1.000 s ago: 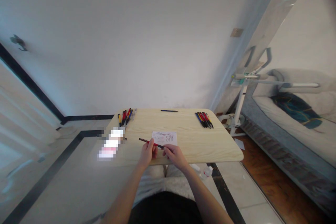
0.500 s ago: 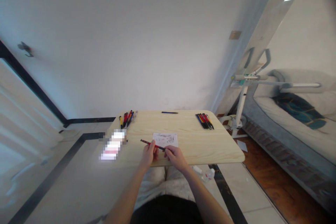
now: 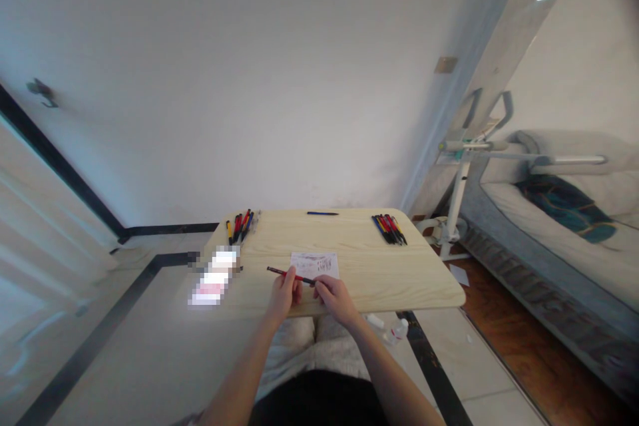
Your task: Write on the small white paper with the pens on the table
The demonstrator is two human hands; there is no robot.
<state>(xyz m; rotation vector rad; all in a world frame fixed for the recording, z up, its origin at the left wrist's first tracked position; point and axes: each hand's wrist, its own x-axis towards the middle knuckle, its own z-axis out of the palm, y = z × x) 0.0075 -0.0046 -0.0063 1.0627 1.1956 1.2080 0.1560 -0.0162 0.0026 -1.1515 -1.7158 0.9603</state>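
Note:
A red and black pen (image 3: 301,278) lies between my two hands, slanting down to the right over the table's near part. My left hand (image 3: 285,293) is closed on its middle, with the dark end sticking out to the left. The fingers of my right hand (image 3: 333,294) pinch its right end. Just beyond my hands is a white paper (image 3: 314,263) with dark and reddish marks. A blue pen (image 3: 322,213) rests alone near the table's far edge.
Several pens (image 3: 389,229) lie grouped at the right of the wooden table (image 3: 419,279), and more pens (image 3: 240,225) at the far left. A pixelated bright patch covers the left edge. A plastic bottle (image 3: 398,331) is below the near edge; a wall stands behind.

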